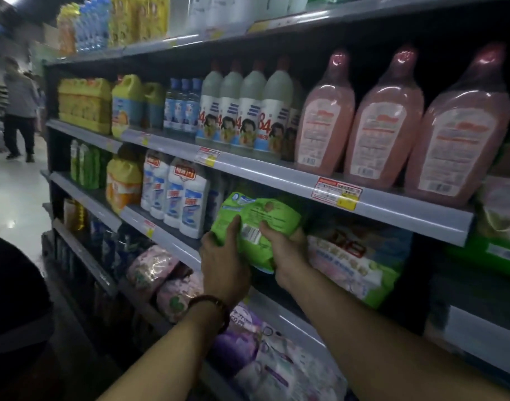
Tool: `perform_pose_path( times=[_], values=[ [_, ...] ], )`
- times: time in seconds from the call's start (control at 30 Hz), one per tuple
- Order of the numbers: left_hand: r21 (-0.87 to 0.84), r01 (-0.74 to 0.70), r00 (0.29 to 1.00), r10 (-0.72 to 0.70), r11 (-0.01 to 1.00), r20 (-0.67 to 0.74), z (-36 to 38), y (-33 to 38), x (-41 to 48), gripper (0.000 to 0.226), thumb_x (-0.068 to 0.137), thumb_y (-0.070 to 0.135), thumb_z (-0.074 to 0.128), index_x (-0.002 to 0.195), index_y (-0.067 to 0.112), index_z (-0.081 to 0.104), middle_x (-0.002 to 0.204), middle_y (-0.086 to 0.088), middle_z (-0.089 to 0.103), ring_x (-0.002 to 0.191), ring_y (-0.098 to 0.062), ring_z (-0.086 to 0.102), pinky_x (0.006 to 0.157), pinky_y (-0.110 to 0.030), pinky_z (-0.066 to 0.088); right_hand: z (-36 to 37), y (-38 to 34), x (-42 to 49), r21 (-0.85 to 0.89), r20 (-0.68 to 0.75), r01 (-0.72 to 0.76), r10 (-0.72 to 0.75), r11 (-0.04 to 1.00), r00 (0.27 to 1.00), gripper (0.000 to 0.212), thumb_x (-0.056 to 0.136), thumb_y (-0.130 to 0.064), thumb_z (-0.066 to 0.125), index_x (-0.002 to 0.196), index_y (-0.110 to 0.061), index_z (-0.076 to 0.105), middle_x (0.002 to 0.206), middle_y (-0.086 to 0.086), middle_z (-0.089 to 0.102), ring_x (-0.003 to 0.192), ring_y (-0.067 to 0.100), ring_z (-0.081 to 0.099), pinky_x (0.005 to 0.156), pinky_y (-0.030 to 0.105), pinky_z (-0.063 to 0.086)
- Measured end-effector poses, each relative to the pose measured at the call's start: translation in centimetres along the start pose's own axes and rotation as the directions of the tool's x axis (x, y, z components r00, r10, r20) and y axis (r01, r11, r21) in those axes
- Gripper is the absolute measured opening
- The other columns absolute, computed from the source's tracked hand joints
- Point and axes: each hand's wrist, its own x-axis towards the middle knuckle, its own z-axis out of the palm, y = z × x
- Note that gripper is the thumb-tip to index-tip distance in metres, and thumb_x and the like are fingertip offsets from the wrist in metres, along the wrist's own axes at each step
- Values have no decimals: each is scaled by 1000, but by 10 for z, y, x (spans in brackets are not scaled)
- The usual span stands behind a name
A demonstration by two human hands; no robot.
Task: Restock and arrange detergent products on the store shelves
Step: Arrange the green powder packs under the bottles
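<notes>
A green detergent pouch (261, 219) with a white barcode patch is held at the front of the middle shelf (172, 241). My left hand (223, 256) grips its lower left side, thumb up on the face. My right hand (288, 250) grips its lower right side, thumb near the barcode. The pouch leans back into the shelf opening, under the shelf rail (276, 175) above. A beaded bracelet (211, 309) circles my left wrist.
White bottles (187, 198) stand just left of the pouch. A pink and green bag (355, 261) lies to its right. Tall pink bottles (378, 125) fill the shelf above. Pink and purple pouches (172, 285) fill the shelf below. A person (19, 108) walks in the aisle far left.
</notes>
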Motion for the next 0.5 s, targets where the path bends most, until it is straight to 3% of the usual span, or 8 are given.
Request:
perform_pose_path(
  times=[0.03,0.1,0.17,0.23,0.33,0.4,0.5],
  values=[
    [35,20,997,-22,999,68,6,-5,8,95,85,11,62,164,40,18,150,-22,31,134,-48,42,112,-55,41,3,13,10,-178,-32,44,-50,983,998,98,47,-62,88,133,-22,61,126,7,73,107,30,73,92,51,61],
    [208,18,977,-61,978,202,18,-16,12,96,89,20,59,165,43,4,159,-17,28,141,-41,41,114,-55,34,0,32,14,-546,-46,63,-105,835,993,108,57,-76,77,144,-15,53,141,14,63,125,33,63,106,46,52],
    [232,14,969,-70,973,235,24,-22,11,95,91,25,56,163,47,-2,168,-11,20,149,-35,34,116,-63,24,-8,44,19,-741,-65,30,-117,670,991,113,67,-83,67,145,-4,49,143,21,58,131,38,58,108,45,48],
    [212,16,974,-63,977,219,27,-25,12,94,91,27,54,163,47,-3,171,-9,15,154,-33,28,114,-69,20,-12,43,20,-763,6,61,-87,644,996,117,60,-87,62,142,-4,55,141,17,62,126,35,63,105,44,52],
    [221,40,963,-96,975,252,26,-19,7,90,95,27,51,164,39,-6,171,-10,14,157,-33,21,114,-70,20,-20,30,7,-686,118,108,-37,720,992,82,72,-59,81,133,-7,65,135,12,69,119,29,68,101,42,56],
    [185,62,952,-114,981,285,23,-13,-3,89,96,26,52,166,30,-3,165,-14,26,153,-35,27,114,-66,27,-32,21,-10,-676,136,108,-21,729,991,62,82,-38,84,132,-9,64,133,11,69,120,29,66,101,38,54],
    [151,39,927,-93,988,364,17,-1,-26,89,94,34,58,165,22,7,154,-15,43,140,-40,44,111,-58,38,-52,11,-37,-724,158,137,-31,677,987,59,87,-33,81,135,-10,56,136,10,66,124,31,63,97,35,52]
  ],
)
